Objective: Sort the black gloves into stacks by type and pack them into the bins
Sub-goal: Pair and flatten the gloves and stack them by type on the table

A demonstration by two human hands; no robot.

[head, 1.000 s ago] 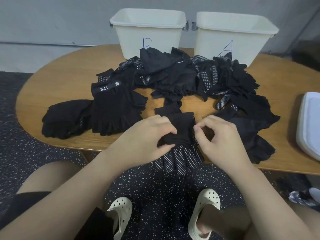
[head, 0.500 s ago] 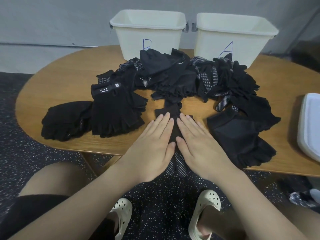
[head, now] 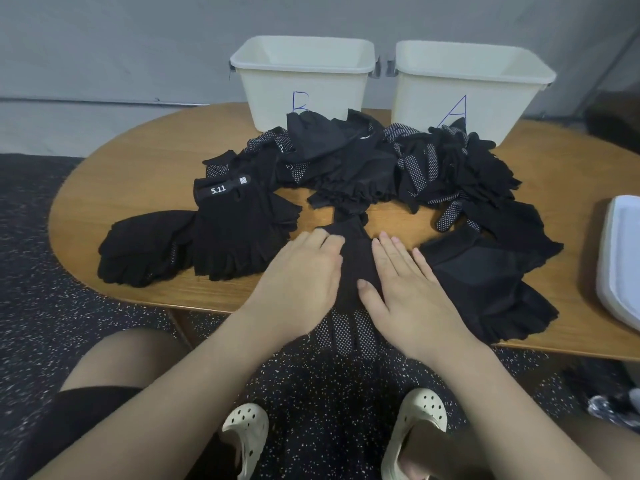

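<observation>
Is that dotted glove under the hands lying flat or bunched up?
Flat. The dotted glove lies spread at the table's edge, fingers overhanging, with the left hand and right hand pressing it.

A second earlier both hands pinched the cuff of the black dotted-palm fabric glove point(head: 356, 268) at the near edge of the table. They then flattened, side by side, on it. By now the left hand point(head: 301, 275) and right hand point(head: 405, 285) had slid apart, baring the glove's middle between them.
</observation>
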